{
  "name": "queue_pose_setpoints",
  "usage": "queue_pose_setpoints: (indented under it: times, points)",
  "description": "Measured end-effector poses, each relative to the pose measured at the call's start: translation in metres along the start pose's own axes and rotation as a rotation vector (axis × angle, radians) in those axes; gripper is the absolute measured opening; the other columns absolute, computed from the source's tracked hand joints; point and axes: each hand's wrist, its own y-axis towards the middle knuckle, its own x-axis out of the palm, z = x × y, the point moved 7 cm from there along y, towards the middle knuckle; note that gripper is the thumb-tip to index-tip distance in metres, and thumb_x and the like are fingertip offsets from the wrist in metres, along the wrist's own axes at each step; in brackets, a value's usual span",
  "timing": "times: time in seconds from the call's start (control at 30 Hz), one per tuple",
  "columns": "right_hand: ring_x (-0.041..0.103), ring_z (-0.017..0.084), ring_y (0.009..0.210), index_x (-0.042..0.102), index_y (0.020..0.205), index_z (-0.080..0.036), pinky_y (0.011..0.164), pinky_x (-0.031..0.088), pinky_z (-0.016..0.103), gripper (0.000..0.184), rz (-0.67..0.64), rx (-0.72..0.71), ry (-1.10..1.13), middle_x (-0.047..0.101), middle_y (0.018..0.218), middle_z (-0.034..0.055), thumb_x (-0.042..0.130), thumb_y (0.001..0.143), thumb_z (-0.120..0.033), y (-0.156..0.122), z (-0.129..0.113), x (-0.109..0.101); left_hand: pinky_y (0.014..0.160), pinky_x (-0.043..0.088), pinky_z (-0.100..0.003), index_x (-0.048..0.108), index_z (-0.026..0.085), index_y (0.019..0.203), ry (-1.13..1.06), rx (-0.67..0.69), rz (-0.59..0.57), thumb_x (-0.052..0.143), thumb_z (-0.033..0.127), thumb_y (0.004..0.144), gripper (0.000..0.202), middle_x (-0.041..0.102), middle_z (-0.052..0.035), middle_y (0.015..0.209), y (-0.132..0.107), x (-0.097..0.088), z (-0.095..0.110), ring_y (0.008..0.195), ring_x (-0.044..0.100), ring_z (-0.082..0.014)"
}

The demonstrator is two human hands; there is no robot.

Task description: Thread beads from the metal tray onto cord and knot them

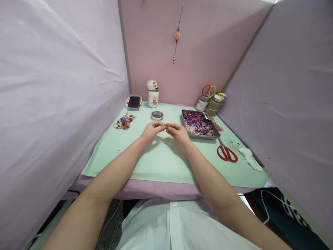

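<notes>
Your left hand (153, 130) and right hand (179, 133) are meeting at the fingertips over the middle of the table (161, 166), both pinching closed on what seems to be a fine, pale, flexible thread (165, 138). Its slack is hanging just below your fingers in a shallow curve, and you are showing no beads along that bare stretch; whether one is sitting between your fingertips is too small to tell.

Judging by that, you are probably working at an early stage of this piece, with threading or knotting at its end in hand and most of it left to do. To the left, a loose heap of colourful beaded strands (125, 121) is lying near a round, shallow silver tin (157, 115), and it looks like finished or part-finished work. To the right, a rectangular grey metal tray (203, 136) is holding plenty of small purple, red and clear beads (196, 122), so supplies are hardly running short. Red-handled metal scissors (227, 152) are resting unheld at the tray's near right corner, so any trimming is presumably waiting.
</notes>
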Motion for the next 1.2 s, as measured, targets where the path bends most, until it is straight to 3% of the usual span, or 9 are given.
queue_pose_setpoints:
  times: [0.27, 1.2]
  points:
    - [0.064, 0.014, 0.083, 0.073, 0.078, -0.023, 0.091, 0.048, 0.034, 0.027, 0.008, -0.004, -0.017, 0.072, 0.088, 0.0012, 0.081, 0.055, -0.033, -0.001, -0.001, 0.0, 0.079, 0.044, -0.031, 0.066, 0.015, 0.068, 0.016, 0.024, -0.012, 0.071, 0.027, 0.061, 0.016, 0.067, -0.0038, 0.081, 0.003, -0.001, -0.004, 0.076, 0.058, -0.0146]
    - [0.062, 0.011, 0.077, 0.072, 0.08, -0.022, 0.088, 0.048, 0.031, 0.028, 0.035, 0.009, -0.035, 0.071, 0.085, -0.0004, 0.082, 0.055, -0.032, -0.004, -0.002, 0.0, 0.078, 0.043, -0.032, 0.064, 0.016, 0.067, 0.072, 0.03, 0.006, 0.071, 0.031, 0.06, 0.018, 0.066, -0.0035, 0.077, -0.006, 0.003, 0.012, 0.074, 0.057, -0.0149]
